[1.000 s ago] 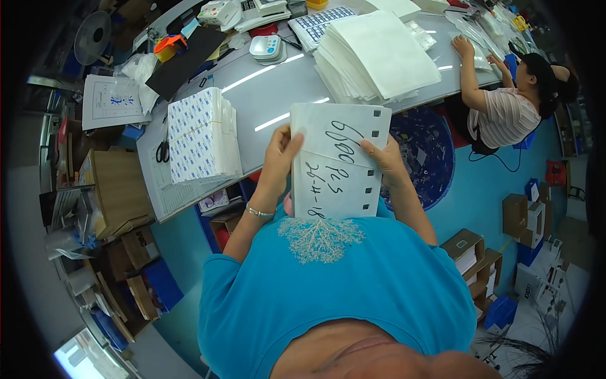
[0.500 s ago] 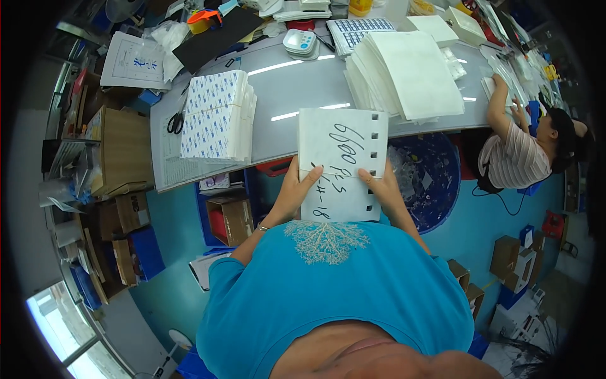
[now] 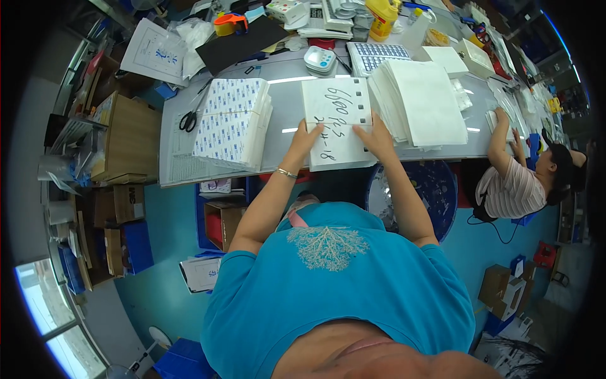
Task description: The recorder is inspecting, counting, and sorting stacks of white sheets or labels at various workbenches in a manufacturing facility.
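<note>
A banded stack of white sheets [image 3: 347, 146], with black handwriting and a row of dark square marks along its right side, lies over the front of the grey table [image 3: 287, 88]. My left hand [image 3: 305, 140] grips its left edge, thumb on top. On the opposite edge my right hand [image 3: 377, 137] is closed the same way; the fingers of both are mostly hidden underneath. Left of the sheets sits a tied bundle of blue-printed white sheets [image 3: 230, 120]. To the right, close to my right hand, rises a tall pile of plain white sheets [image 3: 435, 107].
Black-handled scissors [image 3: 188, 120] lie left of the printed bundle. Behind are a small scale [image 3: 320, 60], a black sheet [image 3: 240, 45] and a yellow bottle [image 3: 382, 19]. A blue round bin [image 3: 442, 196] stands under the front edge. A co-worker [image 3: 514, 183] sits at the right.
Both hands have carried the sheet stack forward, away from my body and over the tabletop, with my arms now stretched out. The view has also shifted slightly.
</note>
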